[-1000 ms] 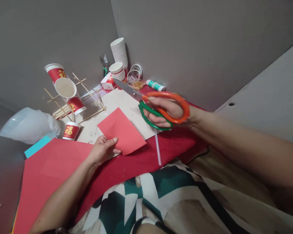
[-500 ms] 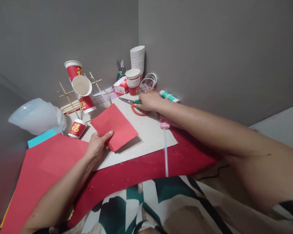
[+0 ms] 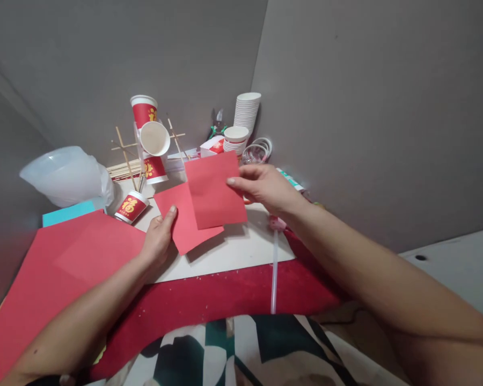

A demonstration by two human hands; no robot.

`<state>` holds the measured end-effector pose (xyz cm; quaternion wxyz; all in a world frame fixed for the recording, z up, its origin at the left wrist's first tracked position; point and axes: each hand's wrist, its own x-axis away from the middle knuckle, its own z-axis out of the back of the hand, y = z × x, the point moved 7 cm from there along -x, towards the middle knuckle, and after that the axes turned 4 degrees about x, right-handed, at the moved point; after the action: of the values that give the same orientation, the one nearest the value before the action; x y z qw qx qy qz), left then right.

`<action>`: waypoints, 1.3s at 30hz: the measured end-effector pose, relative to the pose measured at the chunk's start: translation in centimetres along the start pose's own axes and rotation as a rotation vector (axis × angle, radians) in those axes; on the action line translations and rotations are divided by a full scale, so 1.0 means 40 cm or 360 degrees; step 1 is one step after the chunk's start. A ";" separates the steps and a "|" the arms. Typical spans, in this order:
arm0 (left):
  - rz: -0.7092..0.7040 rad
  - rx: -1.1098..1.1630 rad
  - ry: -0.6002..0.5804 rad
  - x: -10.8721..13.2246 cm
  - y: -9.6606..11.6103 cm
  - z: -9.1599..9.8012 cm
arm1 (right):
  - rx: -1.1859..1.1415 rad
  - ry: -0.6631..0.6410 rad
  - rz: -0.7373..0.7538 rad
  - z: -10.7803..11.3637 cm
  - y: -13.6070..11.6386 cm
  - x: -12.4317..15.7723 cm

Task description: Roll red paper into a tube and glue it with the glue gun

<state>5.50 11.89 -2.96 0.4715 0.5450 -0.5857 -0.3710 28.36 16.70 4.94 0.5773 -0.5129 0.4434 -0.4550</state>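
Note:
My left hand [image 3: 160, 233] pinches a piece of red paper [image 3: 181, 230] by its lower left side, thumb on top. My right hand [image 3: 265, 186] grips another red paper piece [image 3: 215, 190] at its right edge, and this piece overlaps the first one in front. Both are held above a white board [image 3: 241, 252]. Behind the right-hand paper, most of the scissors is hidden; only a bit of the orange handle [image 3: 247, 202] shows. A large red sheet [image 3: 84, 268] lies beneath my left forearm.
A figure of red-and-white paper cups [image 3: 155, 136] with wooden sticks stands at the back. One cup [image 3: 132, 207] leans before it. Stacked cups [image 3: 247, 110], pliers [image 3: 217, 126] and tape rolls [image 3: 261, 147] sit near the wall corner. A plastic bag [image 3: 68, 177] is left; a glue stick [image 3: 274, 268] juts toward me.
My right hand has let go of the scissors and come left to take hold of a red paper piece. My left hand still holds its paper. The view has shifted slightly.

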 end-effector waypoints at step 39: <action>0.0117 0.0160 -0.0436 0.063 0.037 -0.089 | 0.0387 0.0089 0.0858 -0.069 0.027 0.161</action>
<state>8.57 9.87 -0.20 0.3725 0.4902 -0.6820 -0.3947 26.96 9.93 3.36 0.7221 -0.2909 0.5216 -0.3490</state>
